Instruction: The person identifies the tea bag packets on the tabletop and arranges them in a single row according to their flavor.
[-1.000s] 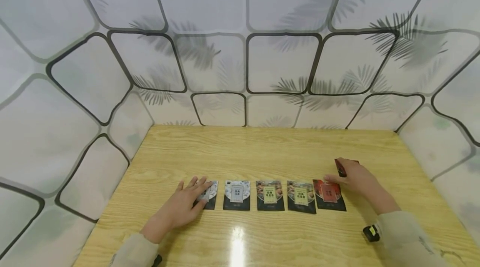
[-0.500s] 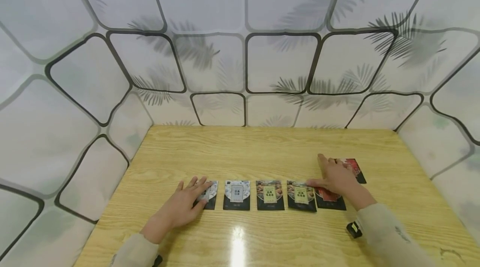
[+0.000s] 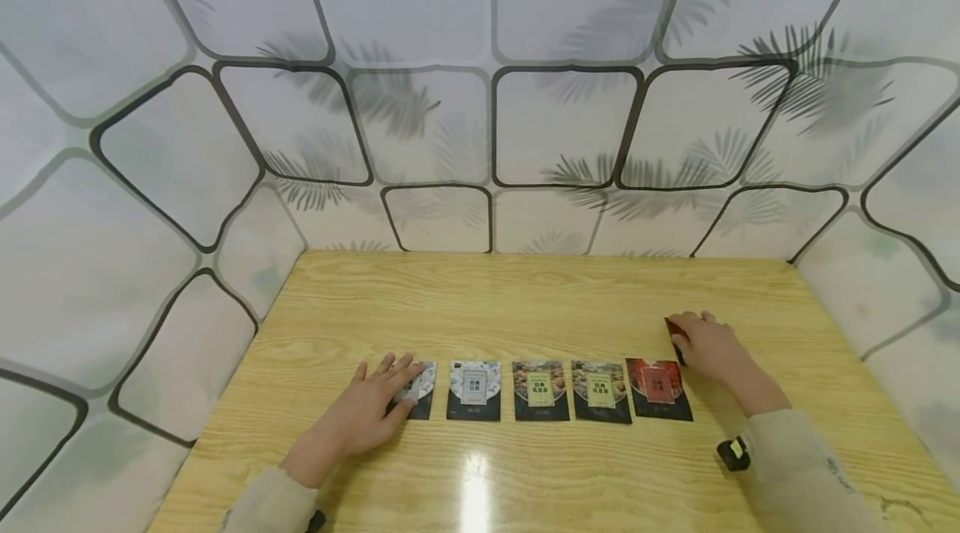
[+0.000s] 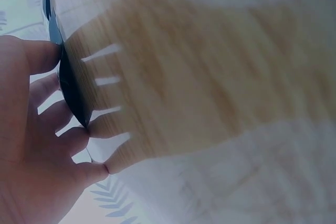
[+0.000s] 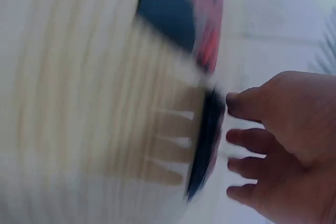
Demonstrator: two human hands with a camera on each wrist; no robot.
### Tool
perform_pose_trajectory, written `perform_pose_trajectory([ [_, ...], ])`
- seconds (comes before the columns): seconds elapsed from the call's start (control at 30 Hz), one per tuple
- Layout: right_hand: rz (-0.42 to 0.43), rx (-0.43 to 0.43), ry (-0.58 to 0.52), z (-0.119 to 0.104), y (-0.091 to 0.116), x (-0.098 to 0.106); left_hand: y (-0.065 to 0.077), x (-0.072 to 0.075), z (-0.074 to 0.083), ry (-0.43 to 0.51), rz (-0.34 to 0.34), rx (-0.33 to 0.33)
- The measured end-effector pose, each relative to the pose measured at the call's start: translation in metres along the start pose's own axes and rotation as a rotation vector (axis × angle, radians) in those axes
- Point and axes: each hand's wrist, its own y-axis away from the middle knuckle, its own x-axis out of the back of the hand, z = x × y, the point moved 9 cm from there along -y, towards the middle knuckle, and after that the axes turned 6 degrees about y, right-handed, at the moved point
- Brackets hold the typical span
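My left hand [image 3: 360, 412] rests with spread fingers on a flat white-and-black packet [image 3: 425, 391] at the left end of a row, covering most of it. In the left wrist view the fingertips touch this packet [image 4: 72, 95]. At the upper right, my right hand [image 3: 716, 354] reaches over a red-and-black packet [image 3: 673, 333], which is mostly hidden beneath it. The right wrist view shows the fingers extended along that packet [image 5: 203, 148]. Just below and left of this hand lies another red-and-black packet [image 3: 660, 410], the row's right end.
Between the hands, the row holds another white-and-black packet [image 3: 474, 410] and two yellow-labelled packets, one [image 3: 540, 412] beside the other [image 3: 602, 412]. All lie on a wood-grain table [image 3: 480, 300]. A patterned pale wall [image 3: 442, 133] rises behind and at both sides.
My right hand went left over the row's red packet and the nearest yellow-labelled one, which shifted slightly, then returned to the upper-right red packet. My left hand stayed put.
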Motion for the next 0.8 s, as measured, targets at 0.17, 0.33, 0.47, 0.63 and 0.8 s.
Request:
perform_pose_trajectory([
  [0.17,0.006,0.025,-0.038,0.022,0.010,0.002,0.000,0.000,-0.001,-0.010,-0.003,0.008],
  [0.33,-0.014,0.026,-0.070,0.029,0.018,0.001,-0.002,0.001,0.000,-0.009,-0.005,0.004],
  [0.47,-0.027,0.023,-0.063,0.032,0.022,0.001,-0.002,0.000,-0.001,-0.012,-0.010,0.007],
  [0.63,-0.023,0.024,-0.051,0.034,0.029,-0.001,-0.002,-0.001,-0.001,-0.009,-0.010,0.008],
  [0.8,-0.017,0.022,-0.053,0.033,0.037,-0.002,-0.002,-0.001,0.000,0.000,-0.010,0.008],
])
